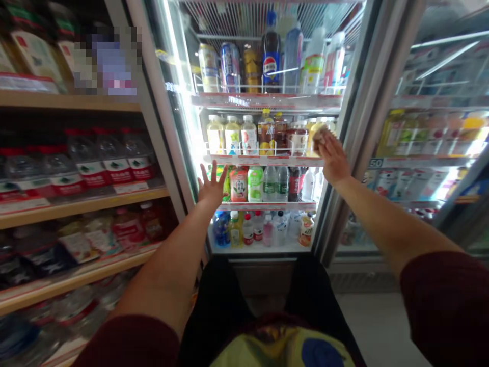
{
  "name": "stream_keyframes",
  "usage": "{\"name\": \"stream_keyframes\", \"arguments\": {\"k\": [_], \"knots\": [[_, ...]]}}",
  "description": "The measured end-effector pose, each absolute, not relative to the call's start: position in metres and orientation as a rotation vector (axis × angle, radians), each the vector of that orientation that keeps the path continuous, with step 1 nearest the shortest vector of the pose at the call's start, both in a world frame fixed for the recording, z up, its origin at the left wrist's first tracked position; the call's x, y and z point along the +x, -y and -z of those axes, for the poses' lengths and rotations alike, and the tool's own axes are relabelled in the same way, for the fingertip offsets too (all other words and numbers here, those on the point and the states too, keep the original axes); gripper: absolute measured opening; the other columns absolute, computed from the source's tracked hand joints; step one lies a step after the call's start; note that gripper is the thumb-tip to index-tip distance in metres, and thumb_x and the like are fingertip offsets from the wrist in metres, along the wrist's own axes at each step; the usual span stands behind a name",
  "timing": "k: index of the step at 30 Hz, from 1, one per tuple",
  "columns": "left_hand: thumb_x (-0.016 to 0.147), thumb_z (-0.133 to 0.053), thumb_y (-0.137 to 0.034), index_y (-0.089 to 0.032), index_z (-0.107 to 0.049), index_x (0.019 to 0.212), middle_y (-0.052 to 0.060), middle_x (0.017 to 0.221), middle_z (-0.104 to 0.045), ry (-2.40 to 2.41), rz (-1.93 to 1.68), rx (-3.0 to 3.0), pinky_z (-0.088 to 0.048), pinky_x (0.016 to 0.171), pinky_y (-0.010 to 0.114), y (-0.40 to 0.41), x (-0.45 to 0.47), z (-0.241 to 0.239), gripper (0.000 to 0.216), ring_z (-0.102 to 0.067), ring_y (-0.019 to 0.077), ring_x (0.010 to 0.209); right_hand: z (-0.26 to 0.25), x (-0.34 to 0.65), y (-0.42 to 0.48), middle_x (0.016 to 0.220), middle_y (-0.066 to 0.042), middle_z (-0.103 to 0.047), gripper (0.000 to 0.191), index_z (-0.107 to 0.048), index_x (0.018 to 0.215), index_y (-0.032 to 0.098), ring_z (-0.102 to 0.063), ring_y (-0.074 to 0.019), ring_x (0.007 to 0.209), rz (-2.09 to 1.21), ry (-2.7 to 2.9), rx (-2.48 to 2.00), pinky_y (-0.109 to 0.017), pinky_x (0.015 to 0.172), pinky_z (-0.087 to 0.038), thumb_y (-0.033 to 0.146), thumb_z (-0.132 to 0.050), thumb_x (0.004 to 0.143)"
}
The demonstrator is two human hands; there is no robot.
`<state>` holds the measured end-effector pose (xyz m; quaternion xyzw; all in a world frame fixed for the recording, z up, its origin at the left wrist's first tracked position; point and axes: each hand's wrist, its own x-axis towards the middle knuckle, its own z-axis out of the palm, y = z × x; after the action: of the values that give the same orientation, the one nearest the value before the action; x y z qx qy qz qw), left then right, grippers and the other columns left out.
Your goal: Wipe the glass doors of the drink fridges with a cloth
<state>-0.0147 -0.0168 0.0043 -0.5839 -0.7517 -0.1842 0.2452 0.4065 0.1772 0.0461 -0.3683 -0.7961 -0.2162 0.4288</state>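
Note:
In front of a lit drinks fridge [263, 99], both of my arms reach forward. My left hand [212, 187] is open, fingers spread, at the left side of the fridge front, level with a shelf of green and red drinks; whether it touches glass I cannot tell. My right hand [334, 159] holds a crumpled brownish cloth [320, 139] near the right door frame, beside the middle row of bottles. Part of the cloth is hidden under the fingers. Behind the hands stand a Pepsi bottle [271, 58], several cans [230, 63] and tea bottles [266, 130].
Wooden shelves [76, 206] on the left carry red-capped water bottles [91, 163] and other drinks. To the right is another glass-fronted fridge [428, 137] with cartons and bottles. My knees [313, 285] are close to the fridge's lower edge, above a pale floor [382, 326].

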Motion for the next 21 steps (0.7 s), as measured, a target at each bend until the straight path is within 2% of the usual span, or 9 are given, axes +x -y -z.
{"name": "stream_keyframes", "arguments": {"k": [1,3,5,7,10,15,17,19,21], "knots": [[0.091,-0.093,-0.024,-0.030,-0.023,0.184,0.017,0.193,-0.003,2.054,0.505,-1.598,-0.027,0.135,0.081,0.017,-0.014,-0.005,0.117,0.008,0.0540,0.174,-0.048,0.406,-0.180,0.188,-0.015,-0.030,0.071,-0.048,0.173,0.009,-0.013,-0.0275,0.178,0.517,1.913,-0.960,-0.065,0.145,-0.018,0.010,-0.035,0.103],[0.090,-0.094,-0.024,-0.029,-0.022,0.184,0.017,0.193,-0.002,2.061,0.515,-1.605,-0.026,0.135,0.081,0.017,-0.013,-0.006,0.118,0.009,0.0541,0.174,-0.031,0.400,-0.177,0.189,-0.018,-0.026,0.075,-0.044,0.175,0.008,-0.009,-0.0297,0.178,0.461,1.806,-1.024,-0.067,0.143,-0.019,0.009,-0.035,0.101],[0.089,-0.095,-0.027,-0.029,-0.022,0.184,0.018,0.192,0.000,2.067,0.527,-1.613,-0.024,0.136,0.081,0.017,-0.013,-0.006,0.120,0.011,0.0543,0.174,0.007,0.391,-0.166,0.189,-0.017,-0.027,0.078,-0.041,0.178,0.011,-0.012,-0.0311,0.177,0.410,1.780,-1.062,-0.066,0.142,-0.024,0.010,-0.035,0.100],[0.089,-0.095,-0.029,-0.029,-0.023,0.184,0.018,0.192,0.000,2.070,0.532,-1.624,-0.024,0.135,0.082,0.017,-0.012,-0.007,0.119,0.011,0.0536,0.174,0.048,0.381,-0.156,0.189,-0.013,-0.027,0.084,-0.032,0.183,0.018,-0.015,-0.0319,0.177,0.354,1.781,-1.101,-0.065,0.142,-0.027,0.012,-0.035,0.099],[0.088,-0.095,-0.033,-0.030,-0.027,0.183,0.017,0.193,-0.005,2.066,0.569,-1.635,-0.025,0.135,0.083,0.017,-0.013,-0.006,0.117,0.010,0.0541,0.174,0.075,0.367,-0.156,0.189,-0.016,-0.025,0.088,-0.026,0.184,0.016,-0.016,-0.0354,0.176,0.314,1.697,-1.099,-0.070,0.140,-0.028,0.011,-0.034,0.097],[0.087,-0.095,-0.052,-0.028,-0.029,0.183,0.018,0.193,-0.010,2.052,0.665,-1.666,-0.024,0.134,0.085,0.016,-0.012,-0.004,0.119,0.007,0.0574,0.174,0.022,0.321,-0.158,0.190,-0.014,-0.024,0.086,-0.017,0.185,0.018,-0.009,-0.0321,0.177,0.329,1.765,-0.974,-0.071,0.139,-0.025,0.011,-0.033,0.101],[0.091,-0.090,-0.055,-0.026,-0.033,0.182,0.018,0.193,-0.010,2.073,0.752,-1.676,-0.028,0.134,0.083,0.014,-0.005,-0.006,0.111,0.004,0.0572,0.174,-0.002,0.290,-0.145,0.189,-0.011,-0.030,0.085,-0.021,0.185,0.018,-0.012,-0.0287,0.178,0.275,1.867,-0.917,-0.068,0.141,-0.025,0.008,-0.033,0.101],[0.101,-0.078,-0.053,-0.024,-0.040,0.180,0.017,0.192,-0.018,2.047,0.921,-1.690,-0.029,0.136,0.079,0.011,0.009,-0.012,0.092,-0.005,0.0529,0.176,-0.017,0.254,-0.126,0.184,-0.008,-0.042,0.081,-0.035,0.181,0.019,-0.023,-0.0235,0.176,0.181,1.940,-0.823,-0.060,0.142,-0.029,0.007,-0.031,0.101],[0.110,-0.063,-0.045,-0.024,-0.041,0.179,0.015,0.189,-0.031,1.940,1.141,-1.752,-0.029,0.141,0.068,0.008,0.027,-0.022,0.075,-0.021,0.0419,0.177,-0.023,0.215,-0.103,0.178,-0.004,-0.052,0.079,-0.038,0.180,0.024,-0.044,-0.0211,0.169,0.004,1.964,-0.709,-0.053,0.139,-0.041,0.010,-0.033,0.103]]}}
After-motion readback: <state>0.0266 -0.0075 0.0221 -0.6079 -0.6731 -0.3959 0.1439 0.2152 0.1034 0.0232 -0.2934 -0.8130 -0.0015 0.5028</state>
